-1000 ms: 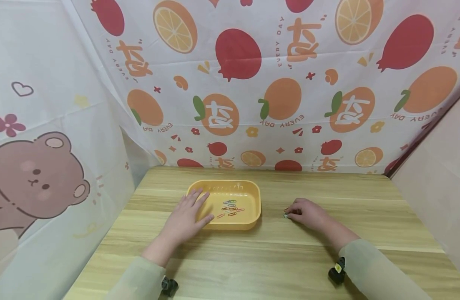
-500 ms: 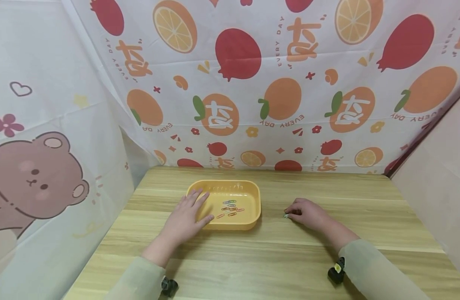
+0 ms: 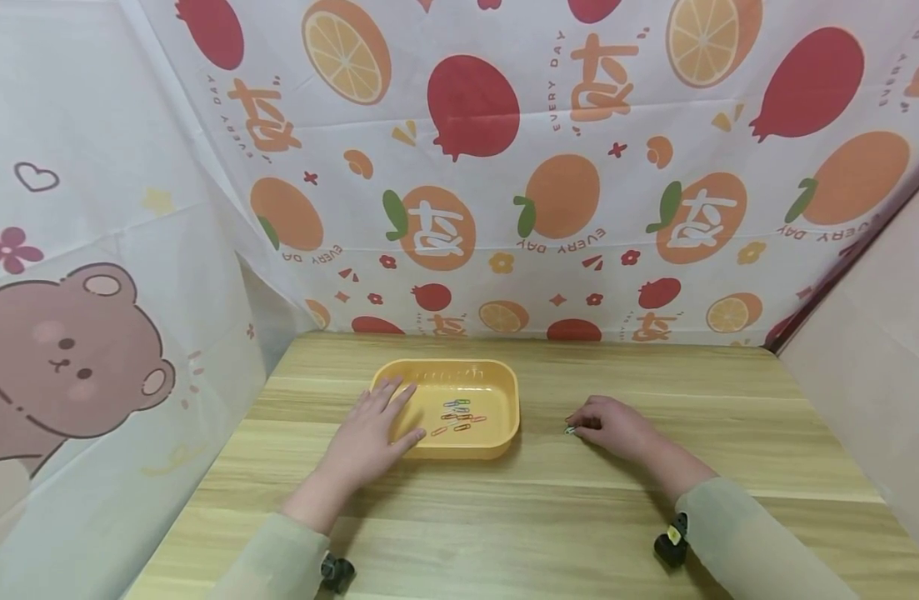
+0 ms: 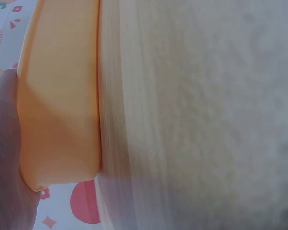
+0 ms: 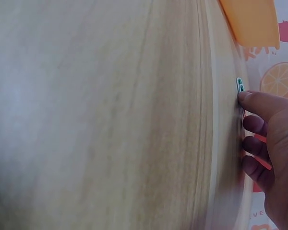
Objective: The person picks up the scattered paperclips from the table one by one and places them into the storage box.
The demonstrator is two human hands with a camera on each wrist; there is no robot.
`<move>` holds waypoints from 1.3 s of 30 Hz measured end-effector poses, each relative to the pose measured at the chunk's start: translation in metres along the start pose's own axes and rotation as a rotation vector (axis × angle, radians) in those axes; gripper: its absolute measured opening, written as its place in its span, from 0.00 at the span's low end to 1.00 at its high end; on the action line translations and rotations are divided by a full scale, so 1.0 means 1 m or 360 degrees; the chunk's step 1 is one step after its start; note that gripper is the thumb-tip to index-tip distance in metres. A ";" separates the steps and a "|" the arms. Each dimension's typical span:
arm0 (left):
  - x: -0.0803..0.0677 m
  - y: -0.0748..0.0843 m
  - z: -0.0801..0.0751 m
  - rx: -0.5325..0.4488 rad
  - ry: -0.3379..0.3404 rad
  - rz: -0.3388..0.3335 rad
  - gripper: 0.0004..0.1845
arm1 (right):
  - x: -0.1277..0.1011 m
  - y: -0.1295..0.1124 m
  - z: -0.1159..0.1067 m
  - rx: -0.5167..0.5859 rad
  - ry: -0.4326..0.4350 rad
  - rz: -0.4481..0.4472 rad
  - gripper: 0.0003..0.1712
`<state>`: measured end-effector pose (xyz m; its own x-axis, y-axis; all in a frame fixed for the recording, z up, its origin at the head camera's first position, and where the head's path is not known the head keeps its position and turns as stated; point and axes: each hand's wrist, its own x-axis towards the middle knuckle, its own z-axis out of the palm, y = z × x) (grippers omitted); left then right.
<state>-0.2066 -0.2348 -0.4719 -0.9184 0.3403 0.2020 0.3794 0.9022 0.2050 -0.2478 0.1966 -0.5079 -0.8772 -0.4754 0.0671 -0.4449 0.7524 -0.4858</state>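
Note:
A yellow tray (image 3: 459, 453) stands on the wooden table, with several colored paper clips (image 3: 456, 417) scattered over its bottom. My left hand (image 3: 365, 432) rests over the tray's left side, fingers spread and fairly straight. In the left wrist view that hand (image 4: 7, 148) lies along the rim, beside the tray's outer wall (image 4: 62, 100). To the right of the tray, my right hand (image 3: 615, 427) is low at the tabletop. Its thumb and forefinger pinch a pale green paper clip (image 5: 239, 83), whose end sticks out past the thumb in the right wrist view.
The wooden table (image 3: 459, 525) meets a fruit-print cloth (image 3: 564, 200) at its back edge. Another cloth with a bear print (image 3: 69, 358) hangs at the left, and a pale panel (image 3: 879, 367) borders the right. A small black camera sits on each wrist.
The head view has shifted very slightly. Both hands hold nearly the same place, and the right fingers still pinch the paper clip by the table.

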 end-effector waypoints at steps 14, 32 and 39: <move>0.000 -0.002 0.000 0.0013 -0.0049 -0.0025 0.44 | 0.002 -0.003 0.000 -0.0139 0.0025 -0.0113 0.05; -0.001 -0.001 -0.002 0.0005 -0.0004 -0.0001 0.44 | 0.004 -0.005 0.000 -0.0107 0.0044 -0.0039 0.06; -0.001 0.000 -0.002 -0.0005 -0.0008 -0.0005 0.43 | 0.005 -0.005 0.000 -0.0103 0.0069 0.0000 0.06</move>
<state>-0.2055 -0.2357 -0.4703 -0.9200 0.3388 0.1969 0.3770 0.9025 0.2084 -0.2498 0.1902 -0.5050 -0.8835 -0.4564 0.1053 -0.4545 0.7808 -0.4286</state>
